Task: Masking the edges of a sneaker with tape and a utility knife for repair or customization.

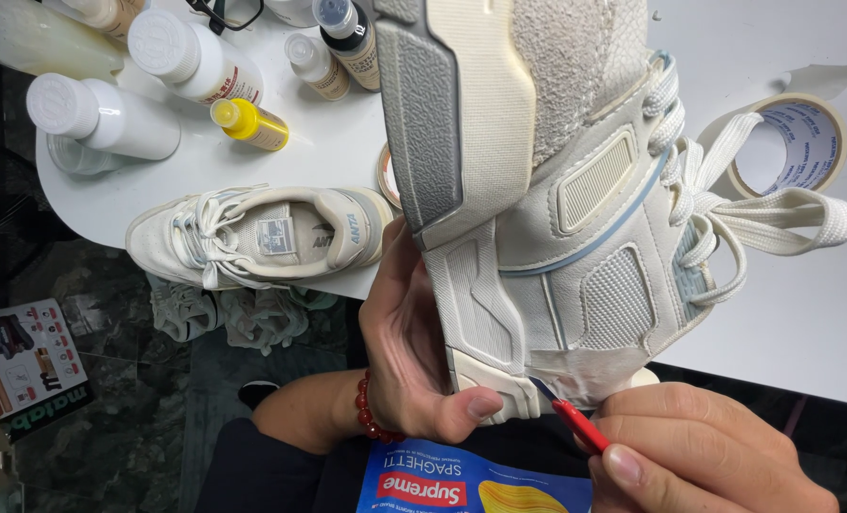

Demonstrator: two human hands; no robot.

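Cream mesh sneaker [556, 190], light yet stiff-soled, is clasped at its sole by the left hand [414, 351], while at five o'clock the right hand [699, 456] pinches a red-handled tool [575, 423].

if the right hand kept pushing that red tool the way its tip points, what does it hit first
The right hand aims the red tool up and left, tip already at the taped toe of the held shoe. It would likely meet that tape first.

Sneaker [556, 190] heel cut off; red tool [580, 427] handle hidden.
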